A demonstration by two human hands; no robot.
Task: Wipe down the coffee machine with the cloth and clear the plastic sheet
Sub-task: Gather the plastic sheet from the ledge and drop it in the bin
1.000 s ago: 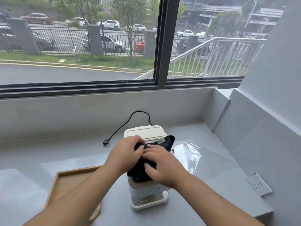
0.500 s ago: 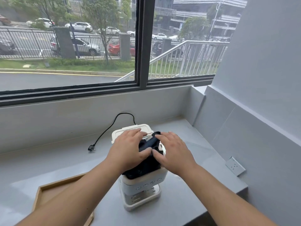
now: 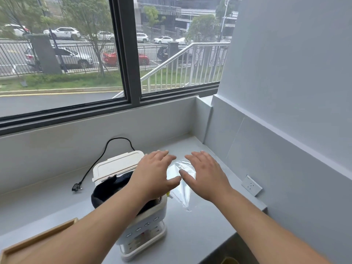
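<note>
hands: our left hand (image 3: 154,174) and right hand (image 3: 205,174) are both flat, fingers spread, holding nothing, over the plastic sheet (image 3: 183,195) | sheet: on the counter (image 3: 200,235), 3 o'clock of the coffee machine (image 3: 118,164) | cloth (image 3: 106,191): dark, bunched on the machine's top | tray (image 3: 38,238): 8 o'clock

Grey counter (image 3: 47,197), dark-framed window (image 3: 131,54), pale wall (image 3: 295,73), wall socket (image 3: 251,185), daylight
</note>
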